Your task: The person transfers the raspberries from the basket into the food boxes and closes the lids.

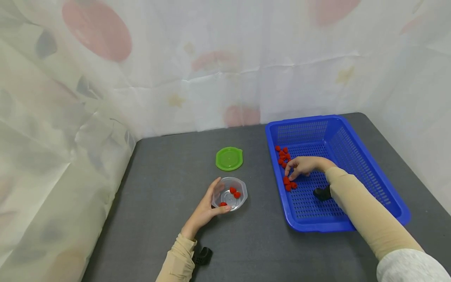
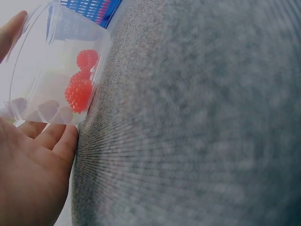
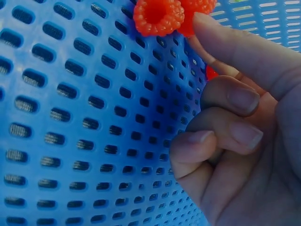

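My left hand (image 1: 203,213) grips a clear plastic container (image 1: 240,184) on the table, thumb on the near side and fingers round the far left. A few red raspberries (image 1: 237,194) lie inside it; two show through its wall in the left wrist view. Over the blue basket (image 1: 366,156), my right hand (image 1: 305,165) reaches down to raspberries (image 1: 288,188) along the basket's left side. Thumb and index finger pinch a raspberry (image 3: 190,23) in the right wrist view, the other fingers curled in. Beside it sits another raspberry (image 3: 157,16), its hollow facing the camera.
A green lid (image 1: 229,158) lies flat on the grey table (image 1: 162,188), just beyond the container. More raspberries (image 1: 282,157) are grouped farther back in the basket. A patterned curtain (image 1: 169,58) hangs behind the table and along its left side.
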`<state>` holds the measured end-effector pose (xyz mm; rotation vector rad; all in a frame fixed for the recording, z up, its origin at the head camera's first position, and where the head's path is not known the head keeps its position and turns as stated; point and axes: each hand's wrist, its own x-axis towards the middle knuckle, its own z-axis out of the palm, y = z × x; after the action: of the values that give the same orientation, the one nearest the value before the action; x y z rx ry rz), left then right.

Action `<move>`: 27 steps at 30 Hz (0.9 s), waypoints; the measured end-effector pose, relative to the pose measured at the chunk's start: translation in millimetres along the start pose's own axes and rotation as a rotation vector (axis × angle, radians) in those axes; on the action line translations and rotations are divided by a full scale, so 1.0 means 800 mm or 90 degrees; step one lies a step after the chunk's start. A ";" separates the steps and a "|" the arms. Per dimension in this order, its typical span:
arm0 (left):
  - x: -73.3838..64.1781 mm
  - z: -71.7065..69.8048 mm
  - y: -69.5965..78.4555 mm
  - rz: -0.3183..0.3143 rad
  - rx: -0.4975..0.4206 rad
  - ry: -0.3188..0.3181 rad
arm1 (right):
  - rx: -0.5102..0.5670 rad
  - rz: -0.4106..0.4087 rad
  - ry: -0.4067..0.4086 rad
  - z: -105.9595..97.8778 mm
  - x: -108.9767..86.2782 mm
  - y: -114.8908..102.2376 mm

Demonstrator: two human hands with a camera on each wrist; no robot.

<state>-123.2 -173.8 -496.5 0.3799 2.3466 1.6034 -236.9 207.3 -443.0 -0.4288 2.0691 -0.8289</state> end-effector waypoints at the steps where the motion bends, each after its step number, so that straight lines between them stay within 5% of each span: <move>1: 0.000 0.000 0.000 0.003 -0.002 0.001 | 0.005 0.001 -0.001 0.000 0.000 0.000; 21: 0.000 0.001 -0.002 -0.001 -0.002 0.001 | 0.035 0.010 -0.007 0.002 0.001 0.002; 27: -0.005 -0.001 0.023 -0.014 -0.007 -0.009 | 0.044 -0.006 -0.020 0.000 0.001 0.004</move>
<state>-118.4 -169.7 -478.9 0.3604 2.3228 1.5977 -237.7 208.9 -445.7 -0.4108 2.0054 -0.8909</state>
